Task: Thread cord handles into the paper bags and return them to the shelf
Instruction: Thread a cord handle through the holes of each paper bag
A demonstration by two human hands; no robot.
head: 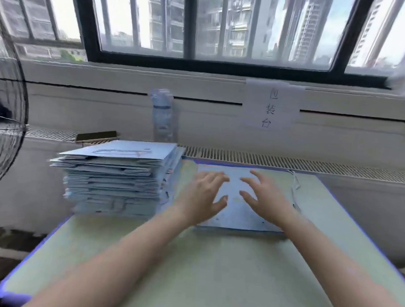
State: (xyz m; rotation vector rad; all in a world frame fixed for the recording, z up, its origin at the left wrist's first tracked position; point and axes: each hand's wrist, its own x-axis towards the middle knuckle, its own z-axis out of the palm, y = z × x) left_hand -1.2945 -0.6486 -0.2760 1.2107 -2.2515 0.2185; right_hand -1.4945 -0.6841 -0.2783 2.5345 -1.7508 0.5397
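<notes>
Tabletop (215, 270): pale green, blue edging, pushed up near the wall under the window (190, 25). Window has a black frame with vertical bars behind the glass; high-rise blocks (304, 30) outside in daylight. Slatted vent grille (289, 163) runs along the ledge just behind the tabletop's far edge. Clear plastic water bottle (163, 114) stands upright on that ledge, blurred. Dark flat slab (96, 136), phone-like, lies on the ledge left of the bottle; can't confirm what it is. White paper sign (269, 105) with three handwritten characters is stuck to the wall right of the bottle. Wire-guard fan (6, 112) at the left edge, partly cut off.
</notes>
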